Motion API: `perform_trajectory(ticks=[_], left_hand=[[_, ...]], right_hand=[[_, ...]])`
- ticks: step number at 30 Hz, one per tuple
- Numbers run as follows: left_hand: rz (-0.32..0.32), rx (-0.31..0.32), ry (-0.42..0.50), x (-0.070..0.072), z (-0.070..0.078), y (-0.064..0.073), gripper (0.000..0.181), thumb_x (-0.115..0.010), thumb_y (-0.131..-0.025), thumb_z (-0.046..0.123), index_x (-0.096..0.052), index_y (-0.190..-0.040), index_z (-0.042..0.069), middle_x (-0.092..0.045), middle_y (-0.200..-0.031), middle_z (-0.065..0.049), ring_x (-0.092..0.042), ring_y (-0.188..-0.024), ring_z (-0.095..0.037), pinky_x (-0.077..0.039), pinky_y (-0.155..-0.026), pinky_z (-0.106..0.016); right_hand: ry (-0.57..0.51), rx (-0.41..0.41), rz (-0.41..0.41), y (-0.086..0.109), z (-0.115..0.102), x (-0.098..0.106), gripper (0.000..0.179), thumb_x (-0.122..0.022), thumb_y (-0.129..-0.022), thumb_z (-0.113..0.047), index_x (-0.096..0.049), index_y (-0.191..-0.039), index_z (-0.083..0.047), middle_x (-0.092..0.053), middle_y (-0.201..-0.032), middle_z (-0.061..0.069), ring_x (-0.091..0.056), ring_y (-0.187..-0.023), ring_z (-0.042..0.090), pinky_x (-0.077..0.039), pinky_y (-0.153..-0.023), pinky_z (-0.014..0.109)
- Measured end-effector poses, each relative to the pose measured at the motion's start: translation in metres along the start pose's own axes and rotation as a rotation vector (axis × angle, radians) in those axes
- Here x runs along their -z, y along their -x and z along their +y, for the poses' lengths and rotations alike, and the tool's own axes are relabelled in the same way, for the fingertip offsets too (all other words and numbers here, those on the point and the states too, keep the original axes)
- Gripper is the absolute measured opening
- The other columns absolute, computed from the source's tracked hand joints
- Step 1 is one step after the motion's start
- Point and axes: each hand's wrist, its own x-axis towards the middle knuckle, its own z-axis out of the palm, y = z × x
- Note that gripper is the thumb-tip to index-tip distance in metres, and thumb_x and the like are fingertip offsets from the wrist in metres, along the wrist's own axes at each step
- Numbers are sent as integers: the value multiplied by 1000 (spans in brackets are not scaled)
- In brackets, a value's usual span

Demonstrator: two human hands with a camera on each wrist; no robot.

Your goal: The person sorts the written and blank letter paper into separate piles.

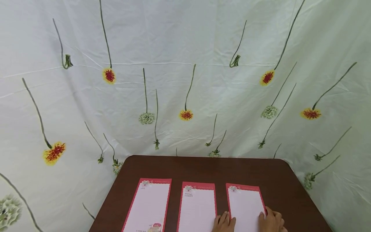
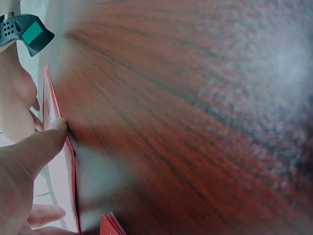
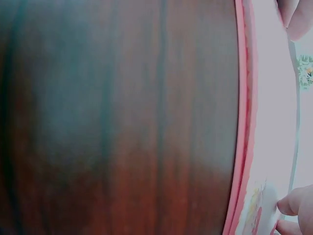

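Three tall white note sheets with red borders lie on the table: the left sheet [image 1: 150, 206], the middle sheet [image 1: 197, 209] and the right sheet [image 1: 246, 206]. Each carries a flower print in its top corner. My left hand [image 1: 224, 222] holds the right sheet at its left edge, with the thumb [image 2: 58, 128] against the red border in the left wrist view. Along the opposite edge, my right hand [image 1: 271, 220] grips the same sheet, thumb over the page. Its fingertips [image 3: 292, 203] show at the paper's side in the right wrist view.
The dark brown table [image 1: 208, 166] has rounded far corners. Behind it hangs a pale cloth [image 1: 174, 35] printed with flowers. Small dark lettering shows near the top of the left and middle sheets. A dark wrist device [image 2: 27, 33] sits on my right arm.
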Motion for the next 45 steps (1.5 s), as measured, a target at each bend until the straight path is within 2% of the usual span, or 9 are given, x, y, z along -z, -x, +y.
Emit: perform_trajectory(ticks=[8, 11, 14, 16, 21, 26, 33, 38, 45], left_hand=[[17, 70, -6, 7, -8, -4, 38, -70, -88, 59, -76, -106, 26, -77, -111, 4, -69, -106, -14, -45, -81, -28], [-138, 136, 131, 21, -14, -9, 44, -67, -94, 57, -74, -116, 20, -72, -122, -1, -67, -112, -18, -48, -84, -32], [-305, 247, 312, 37, -24, -15, 52, -60, -101, 56, -69, -128, 12, -64, -136, -9, -61, -121, -25, -49, -92, -38], [-352, 316, 391, 45, -33, -18, 51, -61, -101, 48, -66, -133, 9, -59, -142, -13, -58, -125, -29, -48, -96, -41], [-314, 430, 433, 57, -64, -13, 47, -70, -97, 33, -63, -136, 6, -53, -146, -18, -53, -128, -36, -45, -99, -48], [-301, 533, 409, 63, -99, 1, 48, -73, -94, 27, -63, -135, 4, -49, -149, -20, -49, -130, -38, -41, -100, -56], [-244, 651, 376, 69, -138, 27, 50, -77, -90, 21, -64, -131, -5, -48, -146, -28, -46, -130, -44, -36, -98, -63], [-229, 732, 415, 69, -156, 43, 55, -75, -91, 18, -59, -134, -12, -45, -149, -32, -43, -133, -48, -31, -99, -68], [-316, 778, 440, 74, -164, 56, 52, -71, -96, 20, -61, -133, -14, -43, -152, -31, -41, -136, -48, -29, -103, -70]], right_hand=[[5, 48, -8, 4, -13, 3, 39, -61, -96, -16, -59, -129, 7, -50, -121, 34, -47, -115, 58, -31, -90, 71], [-15, 109, 14, 11, -25, -1, 35, -61, -96, -15, -63, -124, 5, -52, -119, 34, -49, -114, 57, -31, -88, 71], [-51, 197, 63, 22, -39, -7, 30, -64, -95, -14, -69, -118, 5, -56, -115, 31, -52, -110, 54, -31, -85, 69], [-66, 262, 88, 30, -48, -11, 30, -65, -94, -14, -71, -117, 4, -57, -113, 30, -53, -107, 52, -32, -85, 69], [-72, 355, 17, 45, -71, -21, 33, -66, -95, -17, -72, -122, 2, -57, -116, 26, -54, -108, 49, -33, -85, 68], [-38, 369, -138, 59, -96, -27, 41, -66, -97, -23, -68, -131, 0, -57, -121, 26, -53, -113, 48, -33, -87, 66], [15, 388, -247, 70, -117, -37, 48, -69, -97, -28, -66, -135, 1, -58, -120, 25, -52, -114, 44, -33, -90, 66], [64, 387, -309, 74, -120, -41, 52, -72, -95, -29, -66, -135, 3, -56, -120, 25, -51, -115, 43, -33, -92, 67], [144, 409, -341, 81, -119, -49, 54, -73, -94, -33, -68, -131, 6, -56, -116, 22, -50, -111, 41, -36, -91, 65]])
